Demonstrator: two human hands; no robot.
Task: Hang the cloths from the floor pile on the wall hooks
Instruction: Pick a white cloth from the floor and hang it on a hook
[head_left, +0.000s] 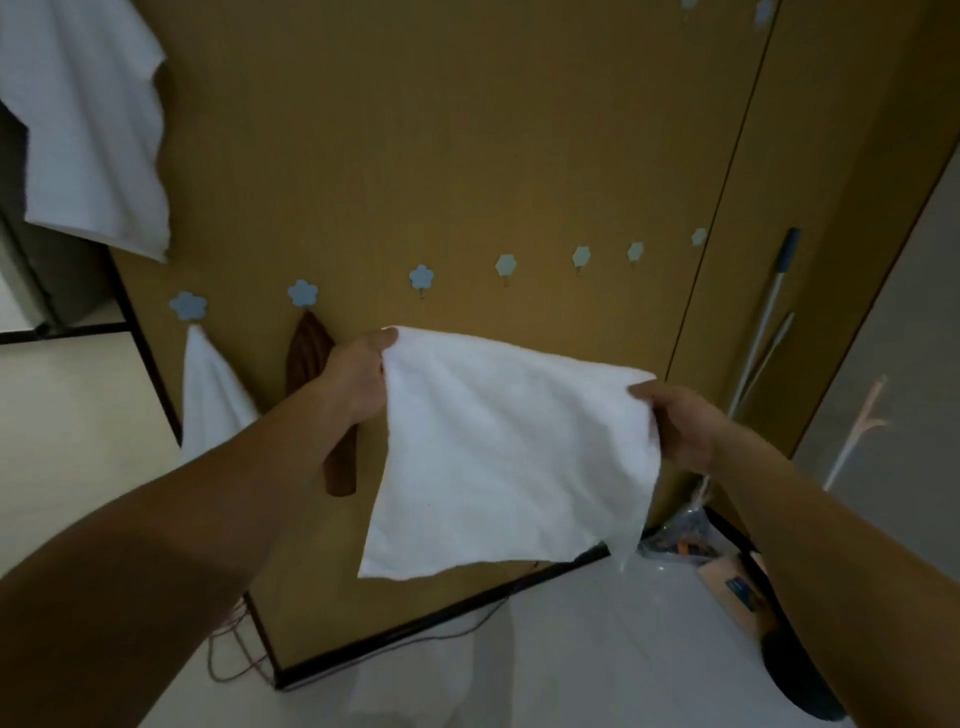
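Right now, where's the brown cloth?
Head view, left of centre: the brown cloth hangs from the second flower hook from the left, partly behind the left hand, right of a hung white cloth.

The spread cloth (509, 457) is showing plain white all over, shading to grey in its folds. The wall (467, 156) behind it is glowing a flat mustard brown, and a black skirting strip (441, 616) is edging its foot. The flower hooks (421, 277) are showing pale blue, those toward the right turning greyish green. The ribbed cloth (311, 353) is showing dark reddish brown with fine lengthwise stripes; the small cloth (210, 395) beside it and the large towel (88, 119) are both showing plain white. The floor (597, 649) is looking pale grey-white. The pole (766, 312) is gleaming silver-white under a dark blue-grey grip (788, 249), and a cable (211, 656) is trailing pink.
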